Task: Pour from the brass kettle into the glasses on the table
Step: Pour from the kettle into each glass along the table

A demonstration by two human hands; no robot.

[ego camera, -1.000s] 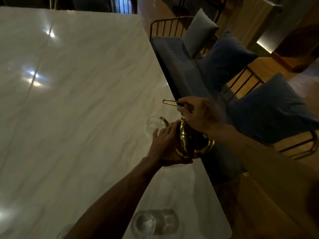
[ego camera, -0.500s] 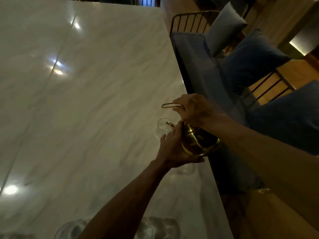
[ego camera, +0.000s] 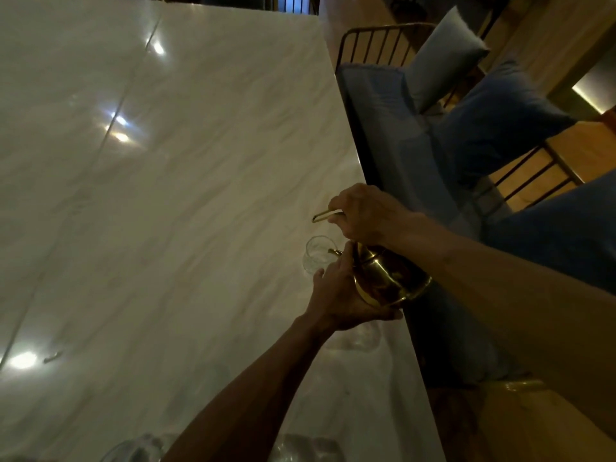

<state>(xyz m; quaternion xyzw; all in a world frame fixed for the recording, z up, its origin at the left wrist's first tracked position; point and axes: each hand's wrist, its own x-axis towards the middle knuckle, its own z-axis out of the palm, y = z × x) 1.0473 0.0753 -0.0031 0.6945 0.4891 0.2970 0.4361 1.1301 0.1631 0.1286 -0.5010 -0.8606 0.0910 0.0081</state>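
Pouring is the step in hand, judging by the posture. The brass kettle [ego camera: 388, 281] is held in the air, tipped to the left over the right edge of the marble table [ego camera: 173, 195], with its spout [ego camera: 334, 251] at the rim of one clear glass [ego camera: 318, 255]. The right hand [ego camera: 365, 213] is clenched around the wire handle [ego camera: 325, 216] above the kettle. The left hand [ego camera: 340, 300] cups the kettle body from below and from the left side, fingers wrapped against the brass. No stream of liquid can be made out in the dim light.

The next move calls for a steady tilt, spout kept over the glass mouth, then levelling before the rim is reached.

Count: one kettle. One glass under the spout; one more [ego camera: 353, 338] faintly visible below the left hand; at least two further glasses [ego camera: 306, 448] at the near edge, blurred. Three cushions [ego camera: 500, 118] rest on a bench [ego camera: 376, 105] beside the table.
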